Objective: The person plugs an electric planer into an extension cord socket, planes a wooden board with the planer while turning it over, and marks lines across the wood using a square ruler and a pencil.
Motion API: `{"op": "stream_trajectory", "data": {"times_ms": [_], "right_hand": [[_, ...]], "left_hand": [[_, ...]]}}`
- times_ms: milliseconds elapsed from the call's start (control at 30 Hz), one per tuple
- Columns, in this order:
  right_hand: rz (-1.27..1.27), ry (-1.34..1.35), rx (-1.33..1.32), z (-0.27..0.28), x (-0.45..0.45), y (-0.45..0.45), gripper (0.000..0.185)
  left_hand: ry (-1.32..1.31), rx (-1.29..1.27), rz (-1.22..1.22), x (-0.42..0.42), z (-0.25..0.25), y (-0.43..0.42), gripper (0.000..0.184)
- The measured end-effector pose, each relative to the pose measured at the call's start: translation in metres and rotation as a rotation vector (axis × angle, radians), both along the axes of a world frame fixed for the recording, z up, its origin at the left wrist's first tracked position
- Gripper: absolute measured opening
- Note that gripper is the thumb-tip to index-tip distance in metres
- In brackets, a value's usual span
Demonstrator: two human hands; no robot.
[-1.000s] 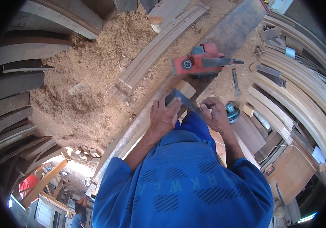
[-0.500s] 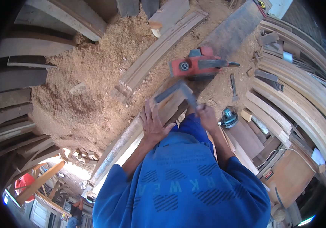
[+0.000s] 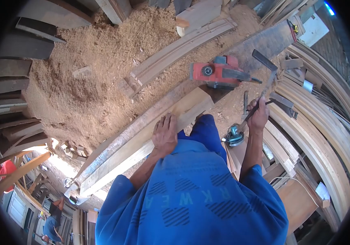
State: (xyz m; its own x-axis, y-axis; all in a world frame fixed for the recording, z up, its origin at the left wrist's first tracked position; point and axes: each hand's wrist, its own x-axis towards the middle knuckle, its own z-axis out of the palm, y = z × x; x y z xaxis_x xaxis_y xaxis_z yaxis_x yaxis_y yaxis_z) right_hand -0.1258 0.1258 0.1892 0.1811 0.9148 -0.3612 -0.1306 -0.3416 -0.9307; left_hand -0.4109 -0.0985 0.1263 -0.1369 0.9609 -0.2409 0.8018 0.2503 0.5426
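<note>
My left hand (image 3: 165, 134) lies flat on top of a long, pale timber beam (image 3: 138, 142), fingers stretched forward. This beam runs diagonally along a dusty plank bench (image 3: 106, 150) in front of my body. Out to the right, my right hand (image 3: 258, 113) is closed around one arm of an L-shaped metal square (image 3: 271, 78), raised off the beam. A thin dark piece also shows at these fingers; I cannot make out what it is. Beyond the beam's far end, a red electric planer (image 3: 211, 72) rests on the bench.
A teal power tool (image 3: 235, 134) sits below my right hand, near a narrow metal tool (image 3: 246, 101). Stacked boards (image 3: 314, 122) line the right side. Sawdust (image 3: 89, 90) covers the floor at left, with more boards (image 3: 162, 57) lying on it. Another person (image 3: 51, 226) is at lower left.
The square has been lifted off the beam's end and carried right in my right hand. My left hand stays on the beam. The view has shifted, bringing the other person more into sight.
</note>
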Motion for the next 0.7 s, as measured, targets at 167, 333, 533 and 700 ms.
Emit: {"op": "stream_trajectory", "data": {"times_ms": [167, 333, 533, 700], "right_hand": [[0.06, -0.021, 0.003, -0.009, 0.013, 0.017, 0.026], [0.049, 0.051, -0.061, -0.024, 0.045, 0.057, 0.025], [-0.145, -0.286, -0.138, -0.141, 0.133, 0.172, 0.019], [0.118, -0.824, -0.277, -0.231, 0.18, 0.241, 0.033]], "left_hand": [[0.01, -0.004, 0.028, 0.005, 0.006, 0.002, 0.064], [0.054, 0.008, 0.059, 0.008, 0.004, 0.0, 0.063], [0.18, 0.04, 0.152, -0.001, -0.007, 0.025, 0.056], [0.207, -0.015, 0.166, 0.007, 0.009, 0.036, 0.051]]}}
